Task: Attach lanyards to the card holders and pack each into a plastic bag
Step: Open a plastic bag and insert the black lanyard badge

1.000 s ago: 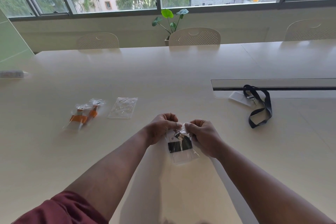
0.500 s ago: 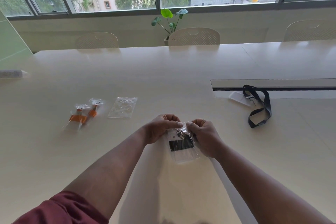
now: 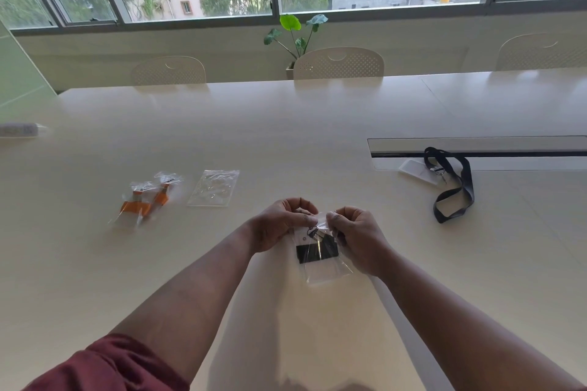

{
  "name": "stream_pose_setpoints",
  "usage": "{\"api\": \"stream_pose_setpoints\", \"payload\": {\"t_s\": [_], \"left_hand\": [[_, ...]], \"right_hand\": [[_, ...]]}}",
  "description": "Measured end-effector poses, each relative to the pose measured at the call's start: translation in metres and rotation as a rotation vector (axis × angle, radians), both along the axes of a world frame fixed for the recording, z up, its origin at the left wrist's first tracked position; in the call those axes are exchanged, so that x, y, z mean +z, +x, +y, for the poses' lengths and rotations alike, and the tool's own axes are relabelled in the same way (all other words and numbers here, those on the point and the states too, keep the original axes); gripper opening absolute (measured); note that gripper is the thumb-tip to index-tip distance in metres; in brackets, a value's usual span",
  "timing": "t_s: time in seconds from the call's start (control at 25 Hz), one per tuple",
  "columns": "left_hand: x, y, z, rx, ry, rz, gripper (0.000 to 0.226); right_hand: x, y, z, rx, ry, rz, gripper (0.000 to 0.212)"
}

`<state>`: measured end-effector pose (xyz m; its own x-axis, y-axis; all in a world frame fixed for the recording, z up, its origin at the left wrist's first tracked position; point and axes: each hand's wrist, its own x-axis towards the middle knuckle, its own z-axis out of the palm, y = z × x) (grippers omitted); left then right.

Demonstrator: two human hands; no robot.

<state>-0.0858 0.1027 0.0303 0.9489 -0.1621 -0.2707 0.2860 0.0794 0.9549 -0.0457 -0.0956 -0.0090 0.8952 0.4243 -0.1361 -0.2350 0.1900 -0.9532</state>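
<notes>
A clear plastic bag (image 3: pixel 324 270) hangs between my hands just above the table, with a card holder and a folded black lanyard (image 3: pixel 316 251) inside it. My left hand (image 3: pixel 279 224) pinches the bag's top edge on the left, and my right hand (image 3: pixel 359 238) pinches it on the right. Two packed bags with orange lanyards (image 3: pixel 147 198) lie at the left. An empty clear bag (image 3: pixel 213 187) lies flat beside them. At the right, a black lanyard (image 3: pixel 454 184) is clipped to a clear card holder (image 3: pixel 416 170).
The long cream table (image 3: pixel 286 124) has a cable slot (image 3: pixel 476 146) at the right. Perforated chairs (image 3: pixel 338 63) stand along its far side, with a potted plant (image 3: pixel 295 35) behind. A white object (image 3: pixel 19 129) lies at the far left edge.
My hands and the bag have stayed in nearly the same spot. The fingers have shifted slightly along the bag's top edge.
</notes>
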Motion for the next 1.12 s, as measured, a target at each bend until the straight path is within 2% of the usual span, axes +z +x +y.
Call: {"api": "stream_pose_setpoints", "payload": {"t_s": [0.48,0.68,0.88,1.12], "left_hand": [[0.001,0.003,0.003,-0.034,0.096,0.024,0.03],[0.004,0.002,0.001,-0.025,0.144,0.016,0.021],[0.011,0.003,-0.003,-0.02,0.224,0.015,0.029],[0.021,0.005,-0.003,-0.087,0.318,0.054,0.016]], "right_hand": [[0.001,0.0,-0.003,0.032,-0.018,-0.007,0.019],[0.0,-0.001,-0.005,0.044,-0.026,-0.029,0.016],[0.002,-0.002,-0.006,0.044,-0.03,-0.022,0.015],[0.007,-0.004,-0.01,0.073,0.042,0.009,0.013]]}}
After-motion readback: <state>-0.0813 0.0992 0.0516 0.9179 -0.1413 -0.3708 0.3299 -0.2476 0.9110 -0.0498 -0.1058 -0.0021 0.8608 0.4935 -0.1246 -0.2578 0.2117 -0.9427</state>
